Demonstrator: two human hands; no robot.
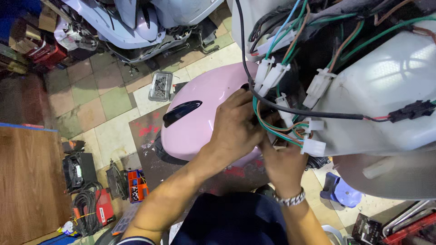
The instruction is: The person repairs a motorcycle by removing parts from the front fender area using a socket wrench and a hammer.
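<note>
Both hands (236, 129) (284, 165) curl closed, fingers gripping the wiring bundle (281, 127).

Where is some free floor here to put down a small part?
Bare tiles lie between the metal parts tray and the wooden board. The dark mat left of the pink fender is partly free. Around both hands, left hand and right hand, the wires crowd everything.

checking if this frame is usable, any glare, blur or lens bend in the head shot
Head view: strong glare blows out the white panel at upper right; the pink fender shows only a soft sheen; both hands, left hand and right hand, and the white connectors are fairly sharp; the left edge is dim; the floor tiles curve from wide-angle distortion.
</note>
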